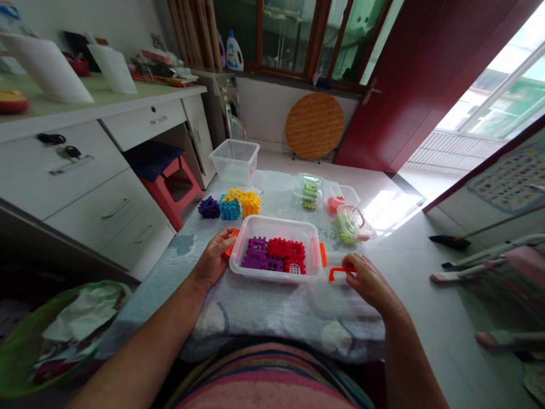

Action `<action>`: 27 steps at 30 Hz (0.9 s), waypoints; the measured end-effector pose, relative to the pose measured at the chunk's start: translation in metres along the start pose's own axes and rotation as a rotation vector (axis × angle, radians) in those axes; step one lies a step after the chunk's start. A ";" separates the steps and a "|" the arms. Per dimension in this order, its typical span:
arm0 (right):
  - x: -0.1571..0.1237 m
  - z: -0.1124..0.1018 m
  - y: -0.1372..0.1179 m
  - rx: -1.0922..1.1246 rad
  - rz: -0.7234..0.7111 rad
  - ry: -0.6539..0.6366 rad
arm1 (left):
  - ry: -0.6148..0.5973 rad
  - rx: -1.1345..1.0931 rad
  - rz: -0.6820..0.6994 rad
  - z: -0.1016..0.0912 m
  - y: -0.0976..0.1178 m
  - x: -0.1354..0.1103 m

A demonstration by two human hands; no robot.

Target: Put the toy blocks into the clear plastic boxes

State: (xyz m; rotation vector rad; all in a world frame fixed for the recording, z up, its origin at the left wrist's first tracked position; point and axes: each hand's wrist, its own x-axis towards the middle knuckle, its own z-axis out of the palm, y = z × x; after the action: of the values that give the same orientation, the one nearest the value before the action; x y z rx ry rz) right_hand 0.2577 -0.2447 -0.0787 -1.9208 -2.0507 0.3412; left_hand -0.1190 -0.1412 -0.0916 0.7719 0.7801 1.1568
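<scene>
Close by, the right hand [369, 284] is closed on the orange handle [339, 272] of the clear lid [340, 301]. The lid lies flat on the counter [255, 309], just to the right of the clear box [238, 253]. The left hand [212, 258] is held on the box's left side, with its fingers curled by the orange clip [232, 241]. The box sits in the middle of the counter, with purple blocks [258, 254] and red blocks [288, 251] packed inside. The box is best kept still and flat, so nothing is tipped out. The lid is best held level, with a firm grip. Farther back, loose blocks [232, 205], small tubs [309, 193] and an empty tub [235, 161] are seen.
</scene>
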 end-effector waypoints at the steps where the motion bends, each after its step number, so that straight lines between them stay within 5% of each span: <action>1: -0.002 -0.001 0.000 0.016 -0.003 0.003 | -0.007 -0.004 0.000 0.000 0.000 0.000; 7: -0.016 -0.018 -0.005 0.109 -0.020 0.101 | -0.052 -0.042 -0.018 -0.003 -0.001 0.002; 16: -0.048 -0.077 0.001 0.145 0.032 0.232 | -0.054 -0.092 -0.040 -0.006 -0.001 0.003; 22: -0.029 -0.091 -0.055 0.216 -0.117 0.481 | -0.141 -0.142 -0.114 -0.010 -0.003 0.001; 27: 0.011 -0.080 -0.111 0.222 -0.250 0.486 | -0.241 -0.166 -0.152 -0.011 -0.005 0.000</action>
State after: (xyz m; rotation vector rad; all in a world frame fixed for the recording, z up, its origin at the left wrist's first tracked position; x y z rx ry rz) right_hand 0.1854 -0.2450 0.0373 -1.4237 -1.8086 0.0321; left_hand -0.1264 -0.1409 -0.1015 0.6860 0.5254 0.9584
